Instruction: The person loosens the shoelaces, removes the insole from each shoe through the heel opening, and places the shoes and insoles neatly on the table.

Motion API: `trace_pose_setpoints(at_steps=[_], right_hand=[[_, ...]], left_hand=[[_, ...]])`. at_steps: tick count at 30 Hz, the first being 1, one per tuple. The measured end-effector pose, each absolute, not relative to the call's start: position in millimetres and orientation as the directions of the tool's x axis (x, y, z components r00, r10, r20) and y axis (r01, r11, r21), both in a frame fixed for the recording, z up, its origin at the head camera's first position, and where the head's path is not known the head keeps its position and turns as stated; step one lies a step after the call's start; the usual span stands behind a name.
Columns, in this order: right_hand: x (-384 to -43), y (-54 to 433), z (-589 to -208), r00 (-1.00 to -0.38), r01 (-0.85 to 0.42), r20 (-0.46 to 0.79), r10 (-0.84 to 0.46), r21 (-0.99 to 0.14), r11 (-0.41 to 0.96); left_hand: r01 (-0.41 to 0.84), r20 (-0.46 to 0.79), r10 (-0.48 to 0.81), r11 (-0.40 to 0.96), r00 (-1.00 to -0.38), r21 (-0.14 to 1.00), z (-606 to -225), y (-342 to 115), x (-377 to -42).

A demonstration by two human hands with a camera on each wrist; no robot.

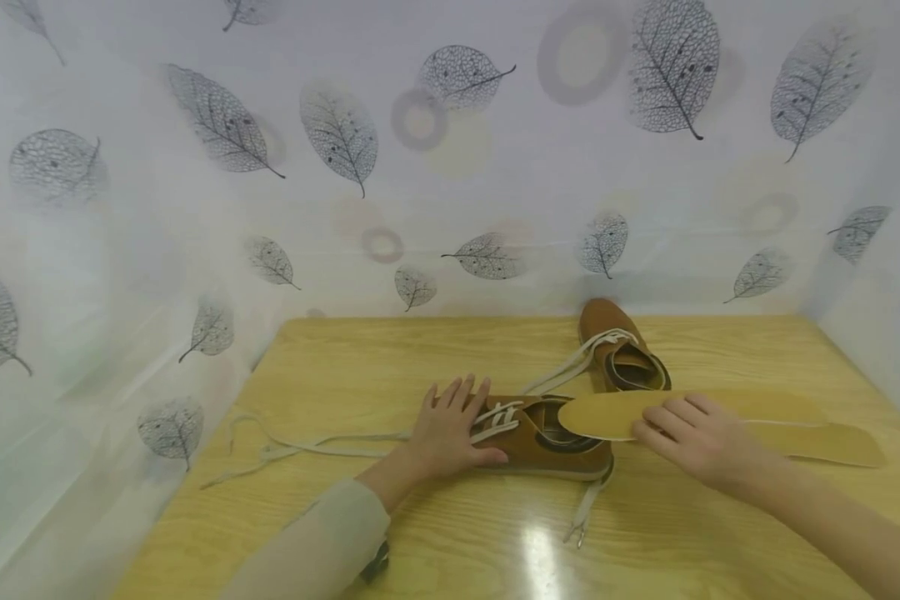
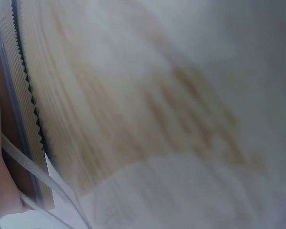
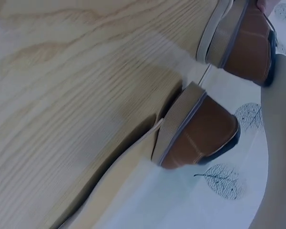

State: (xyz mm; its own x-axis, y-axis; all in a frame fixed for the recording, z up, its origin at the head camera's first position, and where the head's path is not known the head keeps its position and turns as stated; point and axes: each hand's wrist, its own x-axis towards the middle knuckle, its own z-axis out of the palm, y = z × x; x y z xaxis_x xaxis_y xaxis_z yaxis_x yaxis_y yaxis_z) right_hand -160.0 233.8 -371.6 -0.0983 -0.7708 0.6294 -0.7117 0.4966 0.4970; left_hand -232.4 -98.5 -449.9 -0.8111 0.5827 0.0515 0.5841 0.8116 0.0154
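Across the front of a brown lace-up shoe (image 1: 547, 458) lies my left hand (image 1: 450, 429), fingers straight and spread, thumb along the near side. The toe is hidden under that hand. My right hand (image 1: 697, 437) pinches a tan insole (image 1: 600, 415) between thumb and fingers, its rounded end over the shoe's opening. In the right wrist view the held insole (image 3: 276, 157) runs along the right edge. A second insole (image 1: 840, 443) lies on the table to the right, partly covered by the held one.
The other brown shoe (image 1: 607, 321) stands farther back, toe toward the rear. Long pale laces (image 1: 315, 446) trail left over the wooden table (image 1: 390, 350). A small dark object (image 1: 376, 562) shows beside my left forearm. Leaf-print cloth (image 1: 487, 175) hangs behind the table.
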Motion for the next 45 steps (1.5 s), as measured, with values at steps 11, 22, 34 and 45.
trace_pose_setpoints(at_steps=[11, 22, 34, 45], right_hand=[[-149, 271, -373, -0.074, -0.749, 0.656, -0.751, 0.461, 0.476], [-132, 303, -386, -0.078, -0.793, 0.641, -0.763, 0.424, 0.437], [-109, 346, -421, -0.215, -0.816, 0.554, -0.804, 0.351, 0.46], [-105, 371, -443, -0.214, -0.846, 0.538, -0.815, 0.315, 0.429]], left_hand=[[0.58, 0.051, 0.579, 0.814, -0.814, 0.014, -451, -101, -232], [0.583, 0.055, 0.582, 0.812, -0.811, 0.015, -449, -101, -231], [0.588, 0.054, 0.586, 0.809, -0.809, 0.025, -449, -99, -231], [0.588, 0.059, 0.586, 0.808, -0.808, 0.024, -449, -100, -232]])
